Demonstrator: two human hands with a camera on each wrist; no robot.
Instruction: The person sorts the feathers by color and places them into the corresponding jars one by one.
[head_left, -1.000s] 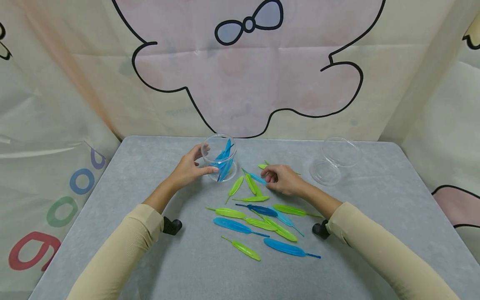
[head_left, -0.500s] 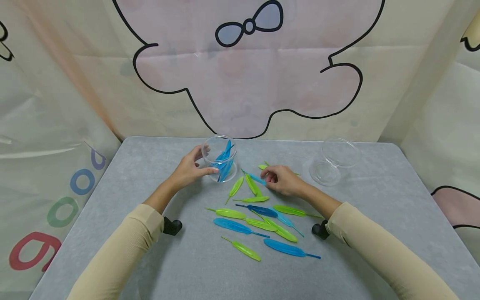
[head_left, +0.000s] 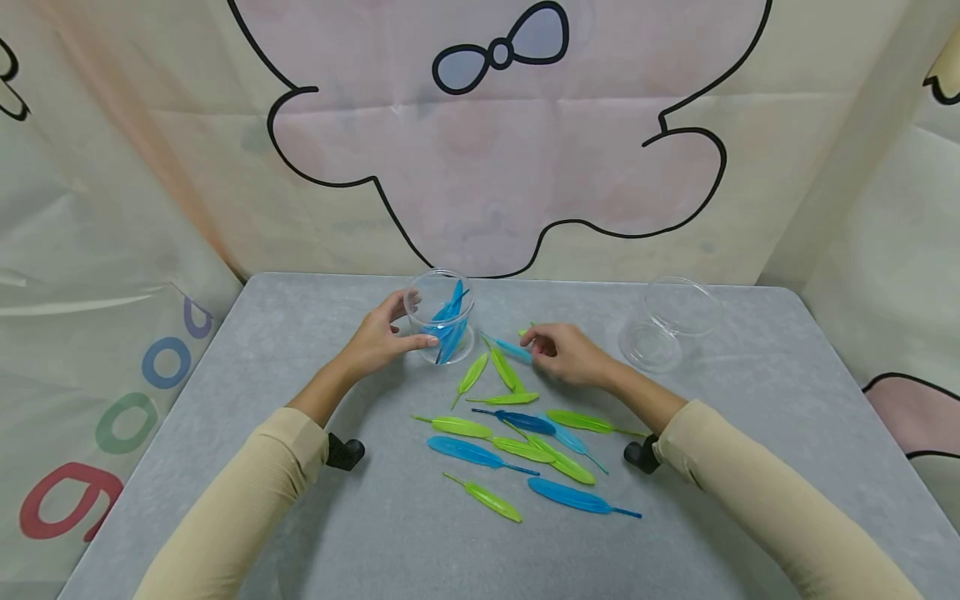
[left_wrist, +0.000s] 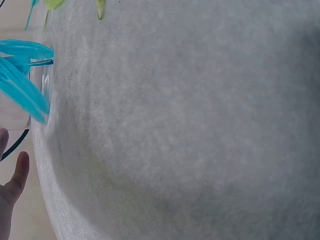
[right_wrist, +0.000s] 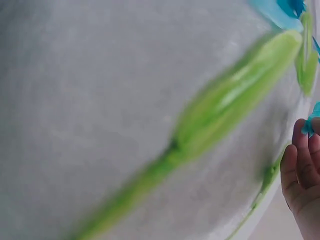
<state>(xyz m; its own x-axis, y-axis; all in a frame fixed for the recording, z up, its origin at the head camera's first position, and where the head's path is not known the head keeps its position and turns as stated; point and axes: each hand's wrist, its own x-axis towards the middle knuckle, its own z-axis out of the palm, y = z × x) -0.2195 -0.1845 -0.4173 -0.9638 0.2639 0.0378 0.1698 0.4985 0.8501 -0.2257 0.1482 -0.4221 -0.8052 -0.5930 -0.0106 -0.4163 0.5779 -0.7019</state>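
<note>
My left hand (head_left: 375, 331) holds a clear plastic cup (head_left: 422, 307) upright near the far edge of the table, thumb in front and fingers round its side. Several blue feathers (head_left: 451, 323) stand inside the cup; they show large in the left wrist view. To the right of the cup, my right hand (head_left: 573, 355) pinches a light blue feather (head_left: 512, 347) between thumb and fingers. In the right wrist view, a bit of that feather (right_wrist: 309, 126) shows between the fingertips. Just below lie several green feathers (head_left: 503, 398).
A second clear plastic cup (head_left: 651, 347) stands at the back right, beyond my right hand. More green feathers (head_left: 491, 502) and blue feathers (head_left: 568, 494) lie scattered over the middle of the grey table (head_left: 390, 546). A printed curtain (head_left: 600, 158) hangs behind the table.
My right hand has risen slightly with the light blue feather pinched in it, the feather shifting a little. The left hand and its cup have stayed in place.
</note>
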